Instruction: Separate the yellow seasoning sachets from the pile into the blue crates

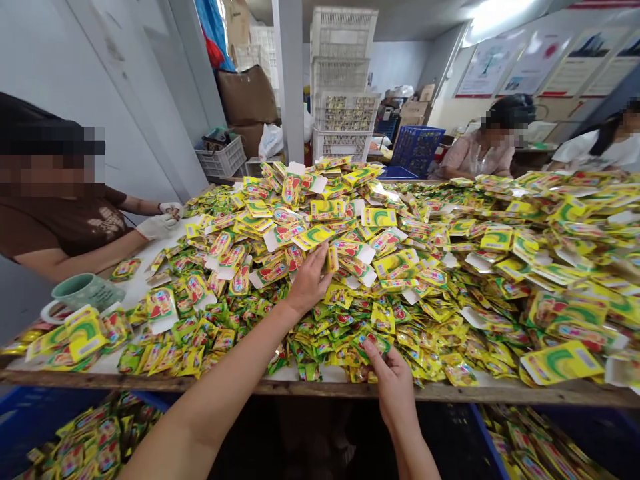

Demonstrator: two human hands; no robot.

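Note:
A big heap of yellow-green sachets (430, 313) and folded card sleeves (320, 213) covers the wooden table (500, 392). My left hand (309, 280) reaches into the heap, its fingers closed on a small yellow sachet (331, 259) at the fingertips. My right hand (393, 380) lies near the table's front edge, fingers pinched on a green and yellow sachet (373, 341) from the loose pile there.
A person in brown with white gloves (157, 225) sits at the left beside a green mug (83, 291). Two more people sit at the far right. Blue bins (30, 420) of sachets stand under the table. White crates (344, 87) are stacked behind.

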